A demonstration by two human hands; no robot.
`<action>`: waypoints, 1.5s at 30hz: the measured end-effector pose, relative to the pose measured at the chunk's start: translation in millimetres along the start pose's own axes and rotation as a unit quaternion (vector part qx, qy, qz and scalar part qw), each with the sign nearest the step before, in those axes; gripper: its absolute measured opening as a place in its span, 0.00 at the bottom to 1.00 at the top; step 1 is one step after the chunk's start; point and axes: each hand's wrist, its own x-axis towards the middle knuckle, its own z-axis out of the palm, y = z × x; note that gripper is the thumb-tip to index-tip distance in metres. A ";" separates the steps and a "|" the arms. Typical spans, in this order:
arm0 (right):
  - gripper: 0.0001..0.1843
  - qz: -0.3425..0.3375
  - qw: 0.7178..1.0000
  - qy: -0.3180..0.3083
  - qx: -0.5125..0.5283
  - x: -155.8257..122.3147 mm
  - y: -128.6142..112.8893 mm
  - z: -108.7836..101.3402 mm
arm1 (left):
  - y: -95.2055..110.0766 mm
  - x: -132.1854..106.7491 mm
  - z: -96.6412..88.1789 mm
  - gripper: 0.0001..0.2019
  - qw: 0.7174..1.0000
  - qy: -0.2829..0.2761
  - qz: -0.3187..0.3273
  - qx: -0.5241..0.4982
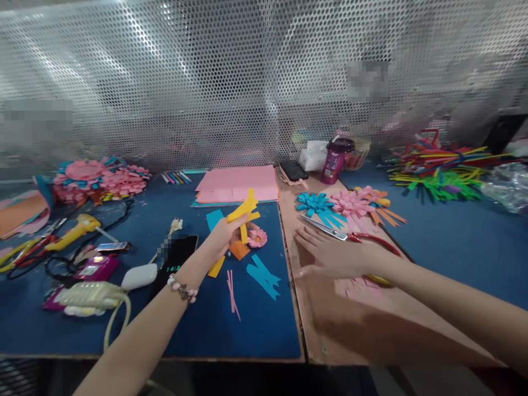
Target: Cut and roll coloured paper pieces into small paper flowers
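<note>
Head view: the right hand (332,254) partly hides the scissors' (340,235) handles.

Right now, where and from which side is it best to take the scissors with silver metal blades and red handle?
Probably by the red handle, coming from the near right: the scissors lie with the silver metal blades pointing away to the far left. The right hand and wrist seem to hide the rest of the handle, so lift them first.
</note>
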 end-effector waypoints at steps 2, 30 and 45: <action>0.49 -0.023 0.999 0.010 0.030 -10.5 1.6 -9.2 | -0.1 -2.2 3.9 0.19 1.000 -0.013 -0.008 0.010; 0.24 0.074 0.711 0.323 0.620 61.6 -77.4 14.0 | -13.3 -19.7 35.8 0.19 0.959 -0.125 -0.186 -0.175; 0.15 0.020 0.804 0.361 0.472 51.3 -67.0 37.5 | -18.9 -18.9 40.8 0.15 0.976 -0.101 -0.160 -0.104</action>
